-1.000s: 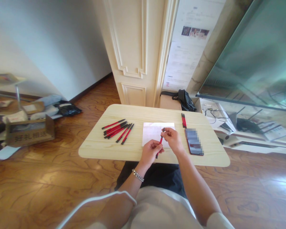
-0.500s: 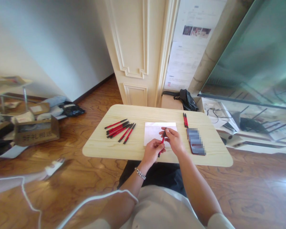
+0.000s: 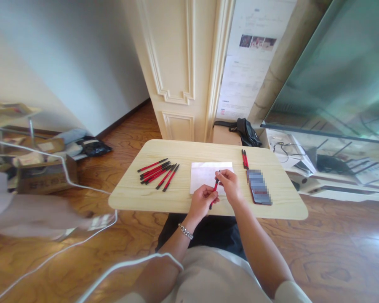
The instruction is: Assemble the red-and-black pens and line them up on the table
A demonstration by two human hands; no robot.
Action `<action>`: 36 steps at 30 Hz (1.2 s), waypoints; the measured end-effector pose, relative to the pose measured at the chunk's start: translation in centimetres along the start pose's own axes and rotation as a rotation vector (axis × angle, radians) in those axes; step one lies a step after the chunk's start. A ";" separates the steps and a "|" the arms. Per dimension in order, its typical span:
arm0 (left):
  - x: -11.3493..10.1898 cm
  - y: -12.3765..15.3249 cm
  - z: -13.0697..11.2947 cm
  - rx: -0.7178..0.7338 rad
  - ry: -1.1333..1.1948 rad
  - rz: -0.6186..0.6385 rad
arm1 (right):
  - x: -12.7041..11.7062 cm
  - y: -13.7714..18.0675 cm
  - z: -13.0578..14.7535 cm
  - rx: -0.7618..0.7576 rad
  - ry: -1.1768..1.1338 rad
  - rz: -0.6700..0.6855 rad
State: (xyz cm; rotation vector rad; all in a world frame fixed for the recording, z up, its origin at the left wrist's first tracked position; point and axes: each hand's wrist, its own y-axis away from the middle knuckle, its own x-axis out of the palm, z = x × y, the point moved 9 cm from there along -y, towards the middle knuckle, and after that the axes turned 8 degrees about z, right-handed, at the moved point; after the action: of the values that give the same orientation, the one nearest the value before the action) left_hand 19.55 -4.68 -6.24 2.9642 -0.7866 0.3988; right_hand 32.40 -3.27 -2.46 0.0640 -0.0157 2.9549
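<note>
A red-and-black pen (image 3: 215, 185) slants between my hands above the near part of a white paper sheet (image 3: 205, 170). My left hand (image 3: 202, 201) is closed around its red barrel, with the lower black end showing below the fingers. At the upper black end, my right hand (image 3: 230, 185) pinches with thumb and fingertips. Several matching pens (image 3: 158, 172) lie in a loose pile on the pale wooden table (image 3: 129, 198), left of the paper. Two more pens (image 3: 245, 159) lie side by side at the right, just beyond a phone (image 3: 259, 187) whose screen is blurred out.
A white cable (image 3: 129, 263) crosses near my left arm. On the left, another person's leg and foot (image 3: 94, 222) show, smeared by motion. Beyond stands a cardboard box (image 3: 44, 174) among packages. A black bag (image 3: 248, 132) rests behind the table, near a large screen (image 3: 334, 80).
My right fingers have drawn in closer around the pen's upper end; my left hand keeps its hold. The other person's leg has come further into view at the left, shifting a cable.
</note>
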 end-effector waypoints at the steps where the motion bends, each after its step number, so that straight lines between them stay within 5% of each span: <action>1: 0.0 0.0 0.0 -0.004 0.002 -0.001 | -0.1 0.0 0.0 0.006 0.004 -0.014; 36: -0.1 0.1 -0.1 -0.041 0.018 -0.032 | 0.9 -0.3 -0.3 0.021 -0.058 0.065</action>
State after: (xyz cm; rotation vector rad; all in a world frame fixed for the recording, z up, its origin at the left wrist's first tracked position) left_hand 19.35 -4.71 -6.17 2.9272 -0.7361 0.4024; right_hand 31.51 -2.82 -2.72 0.1557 0.0058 3.0173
